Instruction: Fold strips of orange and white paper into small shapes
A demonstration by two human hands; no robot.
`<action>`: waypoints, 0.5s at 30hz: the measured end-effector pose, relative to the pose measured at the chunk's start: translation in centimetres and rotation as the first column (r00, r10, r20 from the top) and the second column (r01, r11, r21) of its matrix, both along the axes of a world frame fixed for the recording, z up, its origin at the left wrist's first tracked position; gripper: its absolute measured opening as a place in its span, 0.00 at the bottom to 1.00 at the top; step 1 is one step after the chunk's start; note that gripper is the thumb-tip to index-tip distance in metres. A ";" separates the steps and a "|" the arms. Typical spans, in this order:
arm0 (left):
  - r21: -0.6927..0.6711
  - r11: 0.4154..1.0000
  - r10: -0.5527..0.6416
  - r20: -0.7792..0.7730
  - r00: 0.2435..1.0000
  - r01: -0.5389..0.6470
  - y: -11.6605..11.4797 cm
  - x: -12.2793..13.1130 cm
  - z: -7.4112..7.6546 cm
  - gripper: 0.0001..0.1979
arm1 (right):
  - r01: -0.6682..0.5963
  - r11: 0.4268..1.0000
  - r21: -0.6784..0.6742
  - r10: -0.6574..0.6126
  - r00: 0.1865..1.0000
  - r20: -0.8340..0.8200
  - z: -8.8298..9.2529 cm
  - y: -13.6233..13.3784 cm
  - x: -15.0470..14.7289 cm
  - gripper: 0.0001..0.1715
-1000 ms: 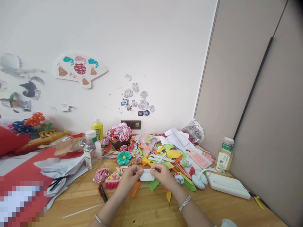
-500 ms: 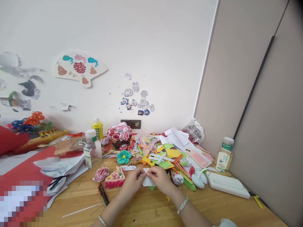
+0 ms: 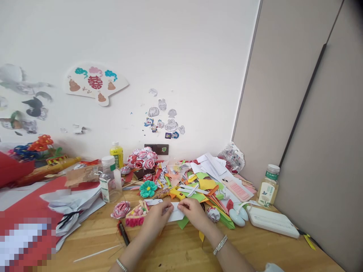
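Observation:
A small piece of white paper (image 3: 176, 214) is held between my two hands above the wooden table. My left hand (image 3: 161, 214) pinches its left side, and my right hand (image 3: 191, 211) grips its upper right part with bent fingers. A crease or fold shows faintly across the paper. Just below its right corner lies a piece of green paper (image 3: 183, 222). Beside my left hand sit a pink heart-shaped box (image 3: 135, 218) of small balls and a pink-and-white paper rose (image 3: 121, 209). A crumpled paper flower (image 3: 213, 214) lies right of my right hand.
Behind my hands spreads a heap of coloured paper scraps (image 3: 207, 184) with a yellow glue gun (image 3: 177, 193). Bottles (image 3: 108, 185) stand at the left and a drink bottle (image 3: 268, 189) at the right. A phone (image 3: 236, 188), a white power strip-like box (image 3: 272, 222) and a black pen (image 3: 123, 233) lie around.
The white paper has turned a little and shows more of its surface. My hands have moved slightly apart, and more green paper shows beneath.

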State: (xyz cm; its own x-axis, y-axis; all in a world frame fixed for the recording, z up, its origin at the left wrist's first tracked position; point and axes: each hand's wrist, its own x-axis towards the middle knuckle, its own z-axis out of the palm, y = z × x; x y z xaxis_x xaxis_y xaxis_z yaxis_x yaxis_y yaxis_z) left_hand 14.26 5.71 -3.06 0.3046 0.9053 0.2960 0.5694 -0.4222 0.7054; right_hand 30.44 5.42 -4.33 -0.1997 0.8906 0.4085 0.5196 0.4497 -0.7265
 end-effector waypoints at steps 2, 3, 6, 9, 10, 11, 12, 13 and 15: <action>0.003 1.000 0.007 -0.054 0.999 -0.007 -0.1 0.0 -0.1 0.14 | -0.009 1.000 0.002 0.009 1.000 0.014 0.0 0.0 0.0 0.09; 0.004 1.000 0.015 -0.069 0.997 -0.015 0.0 0.0 -0.2 0.14 | -0.011 1.000 0.001 0.011 1.000 0.014 0.0 0.0 0.0 0.09; 0.016 0.999 0.043 -0.087 0.995 -0.042 0.1 0.0 -0.2 0.15 | -0.003 1.000 -0.004 0.003 1.000 -0.005 0.1 -0.1 0.1 0.09; 0.012 0.999 0.048 -0.086 0.995 -0.047 0.1 0.0 -0.2 0.15 | 0.007 1.000 -0.003 -0.007 1.000 -0.024 0.3 -0.1 0.2 0.09; 0.008 0.999 0.045 -0.086 0.995 -0.045 0.2 0.0 -0.2 0.15 | 0.007 1.000 -0.004 -0.007 1.000 -0.025 0.4 0.0 0.3 0.10; 0.004 0.999 0.041 -0.087 0.995 -0.040 0.2 0.0 -0.3 0.15 | 0.012 1.000 -0.004 -0.012 1.000 -0.025 0.4 0.0 0.3 0.10; 0.002 0.999 0.037 -0.089 0.995 -0.037 0.2 0.0 -0.3 0.15 | 0.018 1.000 -0.004 -0.018 1.000 -0.025 0.4 0.0 0.2 0.10; 0.002 0.999 0.037 -0.093 0.995 -0.037 0.2 0.0 -0.3 0.15 | 0.026 1.000 -0.006 -0.026 0.999 -0.026 0.4 0.0 0.2 0.11; 0.007 0.999 0.045 -0.102 0.994 -0.044 0.2 0.0 -0.4 0.15 | 0.039 0.999 -0.019 -0.039 0.998 -0.038 0.2 0.1 0.2 0.12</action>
